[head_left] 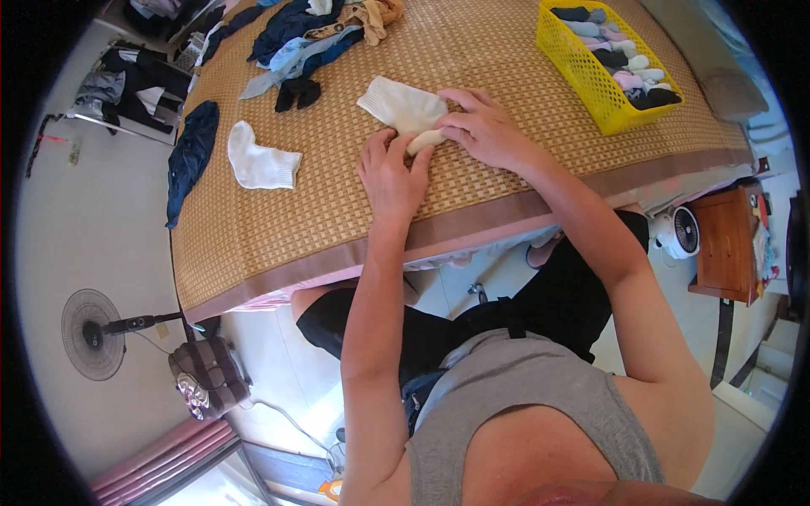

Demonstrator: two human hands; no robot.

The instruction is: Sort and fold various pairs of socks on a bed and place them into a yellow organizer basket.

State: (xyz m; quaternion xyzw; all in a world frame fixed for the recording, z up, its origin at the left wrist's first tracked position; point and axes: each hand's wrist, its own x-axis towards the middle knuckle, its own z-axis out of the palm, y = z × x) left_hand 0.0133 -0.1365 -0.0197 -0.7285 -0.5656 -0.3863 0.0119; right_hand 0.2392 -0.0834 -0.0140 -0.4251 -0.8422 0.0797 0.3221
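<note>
A white sock (pixel 396 103) lies on the woven mat in front of me, its ribbed cuff pointing to the far left. Its near end is bunched and folded over. My left hand (pixel 392 173) pinches that fold from the near side, thumb and fingers bent around it. From the right, my right hand (pixel 488 128) grips the same sock with curled fingers, which hide part of it. Another white sock (pixel 257 160) rests flat on the mat to the left, touched by neither hand.
A yellow plastic basket (pixel 582 80) of rolled socks stands at the far right of the mat-covered bed (pixel 278 240). Dark and light clothes (pixel 308 46) are heaped at the far side. A dark garment (pixel 192 156) lies along the left edge. Fans (pixel 93 335) stand on either side.
</note>
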